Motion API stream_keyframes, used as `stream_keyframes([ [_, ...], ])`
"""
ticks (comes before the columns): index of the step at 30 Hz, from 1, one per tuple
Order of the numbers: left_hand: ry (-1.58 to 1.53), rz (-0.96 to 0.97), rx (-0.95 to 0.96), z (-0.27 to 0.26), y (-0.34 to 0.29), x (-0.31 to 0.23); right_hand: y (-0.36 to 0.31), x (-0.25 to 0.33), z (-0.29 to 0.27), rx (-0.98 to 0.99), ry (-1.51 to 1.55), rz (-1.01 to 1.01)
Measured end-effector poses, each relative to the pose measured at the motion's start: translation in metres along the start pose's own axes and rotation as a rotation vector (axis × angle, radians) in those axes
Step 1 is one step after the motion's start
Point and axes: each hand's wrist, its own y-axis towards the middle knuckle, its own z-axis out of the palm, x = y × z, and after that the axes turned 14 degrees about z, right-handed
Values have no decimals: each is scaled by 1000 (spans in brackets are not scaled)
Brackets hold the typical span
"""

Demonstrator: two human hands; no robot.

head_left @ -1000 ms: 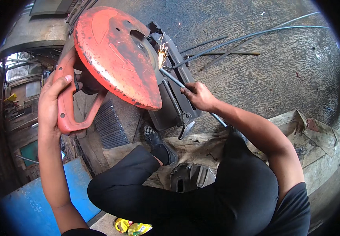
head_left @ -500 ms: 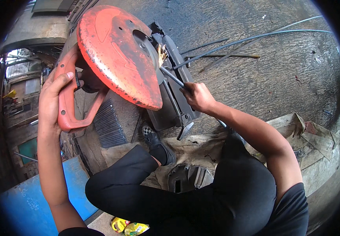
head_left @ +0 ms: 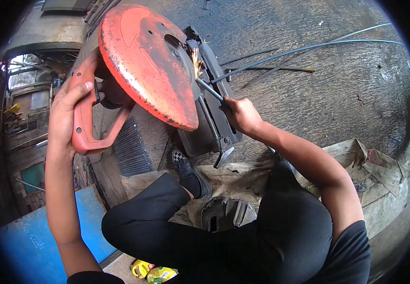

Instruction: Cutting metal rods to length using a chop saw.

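My left hand (head_left: 65, 113) is wrapped around the red handle (head_left: 79, 125) of a chop saw, with the thumb on top and the fingers by the black trigger. The saw's scuffed red guard (head_left: 150, 71) covers most of the blade. In my closed right hand (head_left: 241, 115) is a thin grey metal rod (head_left: 208, 88), its far end against the blade's edge. Orange sparks (head_left: 197, 62) fly up from that contact. The rod's other end shows below my right forearm. Beneath lies the saw's dark base (head_left: 193, 146) with a clamp screw (head_left: 208, 118).
Long metal rods (head_left: 304, 48) lie on the rough floor beyond the base. A bundle of cut rods (head_left: 131, 149) sits left of my shoe (head_left: 182, 163). Near my legs are a dark welding mask (head_left: 216, 214), dirty cloth (head_left: 347, 165), a blue panel (head_left: 89, 213) and yellow packets (head_left: 162, 274).
The saw guard and my left hand have shifted slightly to the right in view. Sparks keep flying, and both hands keep their grips.
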Motion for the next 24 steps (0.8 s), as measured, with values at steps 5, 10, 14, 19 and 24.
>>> stream_keyframes([
  [5, -20, -13, -13, -1, -1, 0, 2, -4, -1, -131, -9, -185],
  [10, 51, -70, -4, -5, 0, -2, 14, -4, -9, 145, 497, 158],
  [14, 18, -40, -40, -4, -1, 1, 20, -7, -19, 619, 938, 472],
  [19, -28, -39, -17, -4, 0, 2, 18, -12, -20, 791, 1046, 623],
  [24, -58, -25, 2, -4, 1, 3, 14, -14, -19, 851, 859, 460],
])
